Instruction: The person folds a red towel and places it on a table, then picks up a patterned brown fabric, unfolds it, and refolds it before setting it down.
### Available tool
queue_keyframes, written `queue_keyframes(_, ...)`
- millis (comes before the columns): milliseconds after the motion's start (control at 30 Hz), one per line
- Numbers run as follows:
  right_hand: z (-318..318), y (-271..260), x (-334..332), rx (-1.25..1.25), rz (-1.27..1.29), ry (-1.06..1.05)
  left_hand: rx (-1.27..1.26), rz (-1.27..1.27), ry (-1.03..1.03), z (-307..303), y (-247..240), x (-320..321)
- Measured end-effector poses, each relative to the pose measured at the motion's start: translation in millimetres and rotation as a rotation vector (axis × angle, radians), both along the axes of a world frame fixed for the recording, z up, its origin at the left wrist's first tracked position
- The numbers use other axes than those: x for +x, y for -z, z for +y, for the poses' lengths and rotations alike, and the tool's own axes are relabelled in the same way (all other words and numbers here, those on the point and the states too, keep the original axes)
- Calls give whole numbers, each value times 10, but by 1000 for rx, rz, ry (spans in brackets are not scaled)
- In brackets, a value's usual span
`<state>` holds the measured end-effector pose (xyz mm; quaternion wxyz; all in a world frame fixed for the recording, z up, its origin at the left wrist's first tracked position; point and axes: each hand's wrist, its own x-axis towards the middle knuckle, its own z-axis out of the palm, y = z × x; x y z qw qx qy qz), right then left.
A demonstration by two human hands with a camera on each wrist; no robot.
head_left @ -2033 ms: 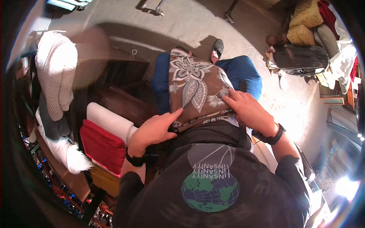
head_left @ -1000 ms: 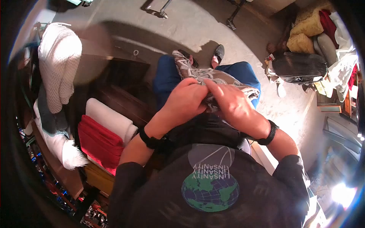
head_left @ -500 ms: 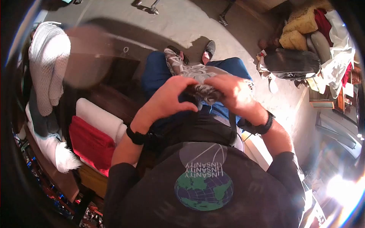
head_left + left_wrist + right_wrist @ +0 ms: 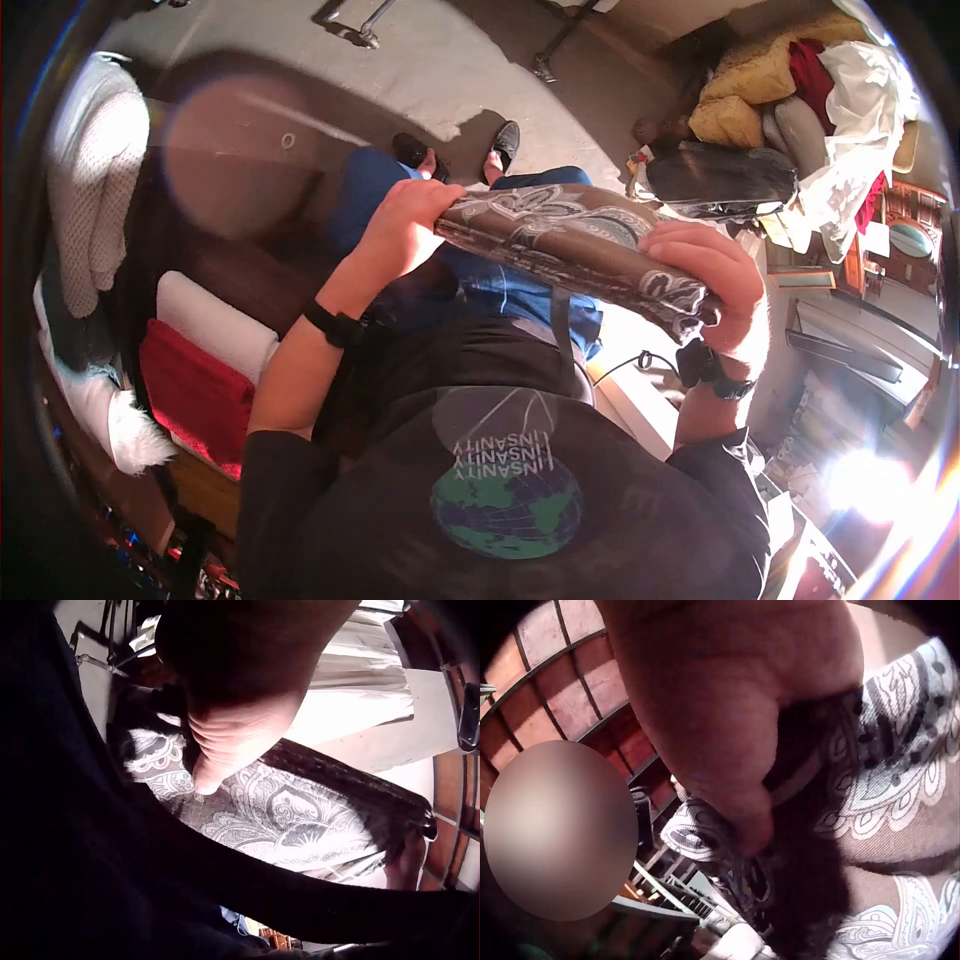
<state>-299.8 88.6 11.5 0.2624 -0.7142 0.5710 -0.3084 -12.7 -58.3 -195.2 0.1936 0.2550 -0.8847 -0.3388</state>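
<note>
A brown cloth with a grey and white floral pattern (image 4: 560, 225), folded into a long flat bundle, is held up above the lap in the head view. The left hand (image 4: 405, 228) grips its left end, and the right hand (image 4: 715, 275) grips its right end with the fingers over the top. In the left wrist view the left hand (image 4: 240, 735) has its thumb on the patterned cloth (image 4: 292, 817). The right wrist view shows the right hand (image 4: 727, 727) with its thumb pressed on the cloth (image 4: 900, 825); its other fingers are hidden there.
Folded red cloth (image 4: 195, 395) and white cloth (image 4: 215, 325) lie at the left, near a white knitted piece (image 4: 95, 190). A black bag (image 4: 715, 180) and piled yellow and white fabrics (image 4: 750, 90) are at the upper right. A dark cable (image 4: 640, 358) loops near the right wrist.
Both hands have moved apart to the ends of the cloth. The cloth is lifted off the lap and stretched between them, its right end nearer the body. The head view has shifted.
</note>
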Motion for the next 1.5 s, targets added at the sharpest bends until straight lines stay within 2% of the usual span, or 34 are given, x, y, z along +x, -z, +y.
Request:
queue_keyframes(100, 89, -2, -168, 16, -80, 88, -29, -18, 37, -60, -218, -44)
queue_keyframes(167, 141, 179, -450, -28, -175, 189, -255, -48, 16, -209, -468, -40)
queue_keyframes(200, 150, 292, -588, -31, -386, 203, -315, -12, -3, -284, -600, -25)
queue_keyframes(233, 149, 375, -749, -21, -331, 197, -392, 22, -9, -361, -724, 19)
queue_keyframes(300, 107, 367, -735, -81, -515, 165, -473, 50, -10, -471, -1041, 75)
queue_keyframes(367, 50, 368, -635, -256, -434, 193, -591, 98, -78, -466, -1372, 133)
queue_keyframes(467, 30, 406, -588, -184, -393, 115, -584, -48, -124, -271, -1559, 355)
queue_keyframes(567, 151, 794, -576, 70, -347, 35, -411, -155, -101, 139, -1289, 480)
queue_keyframes(633, 301, 1229, -609, 347, -467, -51, -180, -479, -41, 453, -923, 587)
queue_keyframes(700, 429, 1569, -542, 685, -542, -94, -240, -600, 55, 812, -433, 709)
queue_keyframes(767, 624, 1904, -480, 615, -506, -68, -232, -646, 33, 885, -515, 628)
queue_keyframes(800, 697, 1965, -501, 622, -633, 0, -219, -682, 2, 919, -546, 605)
queue_keyframes(833, 745, 2018, -505, 623, -632, -11, -218, -685, -8, 909, -543, 622)
queue_keyframes(900, 772, 2072, -511, 602, -681, 9, -192, -608, -4, 844, -537, 631)
queue_keyframes(1100, 722, 2145, -518, 656, -803, 86, -219, -589, -9, 916, -479, 702)
queue_keyframes(1167, 755, 2180, -529, 651, -1041, 35, -155, -594, 8, 921, -454, 720)
queue_keyframes(1233, 811, 2216, -544, 744, -918, 133, -166, -570, -10, 951, -440, 712)
queue_keyframes(1333, 855, 2331, -572, 696, -1033, 110, -140, -601, -8, 945, -423, 706)
queue_keyframes(1500, 873, 2360, -582, 725, -1028, 186, -170, -611, 22, 921, -425, 715)
